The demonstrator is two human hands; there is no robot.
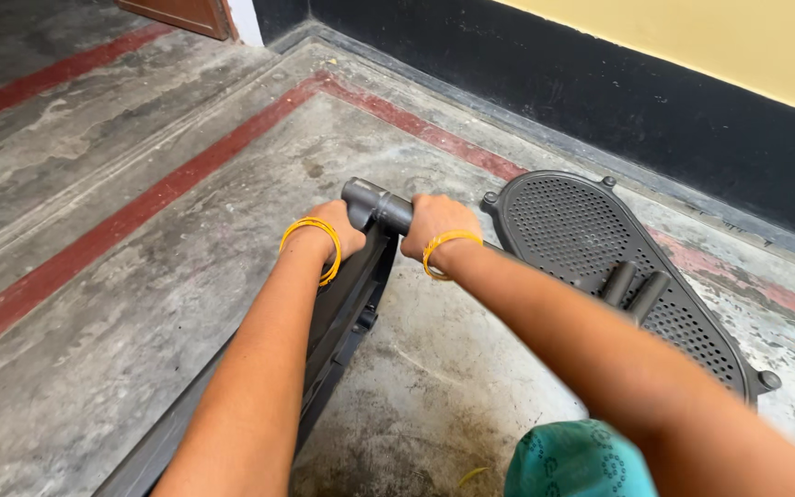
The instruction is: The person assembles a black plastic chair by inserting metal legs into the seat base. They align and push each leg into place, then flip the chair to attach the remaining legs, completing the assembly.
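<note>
At the bottom of the frame a teal patterned cloth (578, 460) shows beside the forearms; at centre the left hand (335, 235) and right hand (436, 224), each with yellow bangles, have their fingers clamped on the dark grey tubular top bar (377, 204) of a black plastic frame (342, 322) standing on the grey cement floor (121, 304). Right of centre, a dark grey perforated oval plastic panel (572, 225) lies flat near the black wall base (618, 101).

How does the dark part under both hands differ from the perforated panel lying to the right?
The held part is long and narrow, tilted up off the floor; the perforated panel is a broad oval lying flat. The left hand and right hand grip the held part's tube end; nothing touches the panel. Both are dark grey.
</note>
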